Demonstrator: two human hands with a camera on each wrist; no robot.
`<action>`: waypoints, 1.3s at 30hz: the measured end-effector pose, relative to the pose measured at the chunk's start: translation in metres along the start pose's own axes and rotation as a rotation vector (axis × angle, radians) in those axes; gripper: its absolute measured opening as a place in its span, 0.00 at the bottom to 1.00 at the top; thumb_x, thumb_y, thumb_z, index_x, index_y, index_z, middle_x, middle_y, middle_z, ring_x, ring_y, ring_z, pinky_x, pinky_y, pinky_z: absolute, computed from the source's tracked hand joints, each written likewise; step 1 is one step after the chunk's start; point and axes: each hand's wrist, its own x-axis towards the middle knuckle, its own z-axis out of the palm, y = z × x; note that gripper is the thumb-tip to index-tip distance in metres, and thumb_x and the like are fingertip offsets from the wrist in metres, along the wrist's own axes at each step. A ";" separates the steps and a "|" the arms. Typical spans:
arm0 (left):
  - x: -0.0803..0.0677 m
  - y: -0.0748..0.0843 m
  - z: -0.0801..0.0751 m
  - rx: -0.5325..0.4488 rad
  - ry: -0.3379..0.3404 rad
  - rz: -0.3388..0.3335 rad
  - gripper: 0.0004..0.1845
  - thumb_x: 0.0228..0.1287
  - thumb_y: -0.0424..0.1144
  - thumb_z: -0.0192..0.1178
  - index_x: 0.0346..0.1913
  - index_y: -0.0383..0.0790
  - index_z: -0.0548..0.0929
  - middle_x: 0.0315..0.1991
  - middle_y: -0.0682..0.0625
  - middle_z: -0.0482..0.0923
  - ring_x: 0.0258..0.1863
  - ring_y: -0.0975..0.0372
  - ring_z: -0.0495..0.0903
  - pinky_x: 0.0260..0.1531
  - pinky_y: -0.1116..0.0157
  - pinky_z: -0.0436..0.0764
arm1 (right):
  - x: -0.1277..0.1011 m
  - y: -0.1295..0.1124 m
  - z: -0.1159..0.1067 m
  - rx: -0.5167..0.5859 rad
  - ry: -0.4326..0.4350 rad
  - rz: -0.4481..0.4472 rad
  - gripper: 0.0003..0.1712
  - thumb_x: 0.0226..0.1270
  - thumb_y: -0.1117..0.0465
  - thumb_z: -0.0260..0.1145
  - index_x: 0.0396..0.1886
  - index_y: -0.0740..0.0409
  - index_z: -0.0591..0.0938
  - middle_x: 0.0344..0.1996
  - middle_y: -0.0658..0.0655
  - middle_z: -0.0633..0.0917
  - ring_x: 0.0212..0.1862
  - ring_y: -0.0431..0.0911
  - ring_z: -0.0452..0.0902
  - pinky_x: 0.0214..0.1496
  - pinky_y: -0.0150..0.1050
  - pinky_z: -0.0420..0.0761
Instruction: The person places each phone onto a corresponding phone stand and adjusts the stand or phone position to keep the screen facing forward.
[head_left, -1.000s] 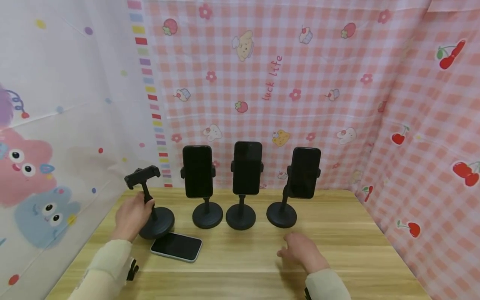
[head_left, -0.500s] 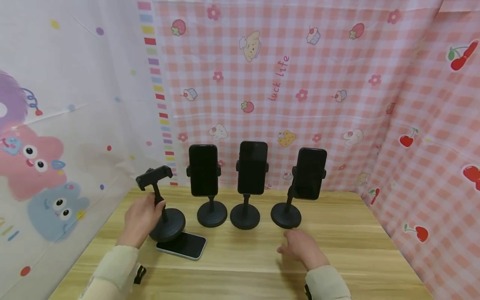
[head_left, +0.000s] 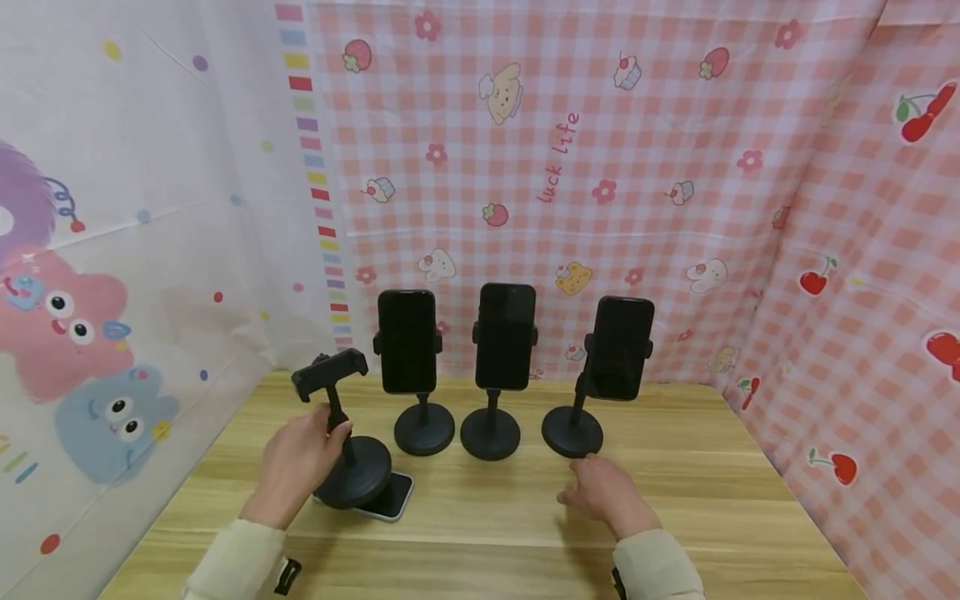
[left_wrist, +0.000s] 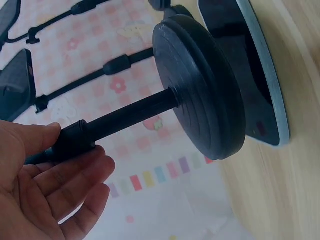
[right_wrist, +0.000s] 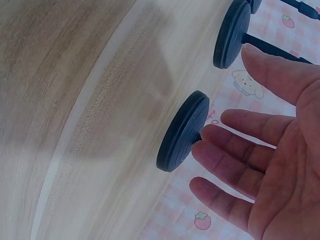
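My left hand (head_left: 298, 460) grips the stem of an empty black phone stand (head_left: 339, 417), thumb and fingers (left_wrist: 75, 175) around the stem (left_wrist: 125, 117). Its round base (left_wrist: 200, 85) hangs over one end of a white-edged phone (head_left: 395, 500) that lies flat on the wooden table (head_left: 487, 533). I cannot tell whether base and phone (left_wrist: 250, 65) touch. The clamp (head_left: 330, 373) on top is empty. My right hand (head_left: 603, 492) rests open on the table just in front of the rightmost stand's base (right_wrist: 182, 132), with straight fingers (right_wrist: 235, 145) and nothing in it.
Three black stands line the back of the table, each holding an upright dark phone: left (head_left: 407, 342), middle (head_left: 507, 336), right (head_left: 621, 347). Patterned cloth walls close in the back and both sides. Bare wood shows at the front and right.
My left hand has brought the empty stand right and toward me, so its base now covers part of the flat phone. The right hand has barely moved.
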 end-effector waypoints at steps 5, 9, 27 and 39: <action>-0.004 0.010 0.004 -0.003 0.000 0.013 0.11 0.66 0.40 0.65 0.36 0.33 0.79 0.22 0.46 0.78 0.18 0.56 0.74 0.19 0.58 0.73 | 0.001 0.000 -0.001 -0.003 -0.011 -0.005 0.27 0.57 0.53 0.76 0.49 0.68 0.83 0.45 0.66 0.84 0.50 0.61 0.80 0.55 0.55 0.76; -0.006 0.019 0.008 -0.004 -0.001 0.039 0.11 0.65 0.39 0.66 0.36 0.34 0.79 0.22 0.46 0.79 0.18 0.56 0.76 0.19 0.57 0.74 | 0.002 0.000 -0.001 -0.006 -0.022 0.000 0.26 0.57 0.53 0.75 0.48 0.68 0.83 0.44 0.65 0.84 0.49 0.61 0.80 0.55 0.55 0.76; -0.006 0.062 0.037 -0.043 -0.059 0.152 0.11 0.64 0.40 0.68 0.34 0.36 0.78 0.19 0.50 0.75 0.17 0.60 0.73 0.18 0.59 0.72 | 0.000 0.002 -0.001 0.014 -0.046 0.021 0.28 0.57 0.53 0.75 0.51 0.69 0.82 0.47 0.66 0.84 0.53 0.62 0.78 0.57 0.56 0.75; 0.004 0.085 0.069 -0.042 -0.052 0.219 0.13 0.63 0.40 0.69 0.38 0.33 0.80 0.22 0.43 0.79 0.21 0.52 0.81 0.21 0.53 0.79 | -0.003 0.004 -0.002 0.034 -0.039 0.022 0.28 0.58 0.54 0.75 0.52 0.69 0.82 0.48 0.65 0.84 0.53 0.62 0.78 0.57 0.56 0.75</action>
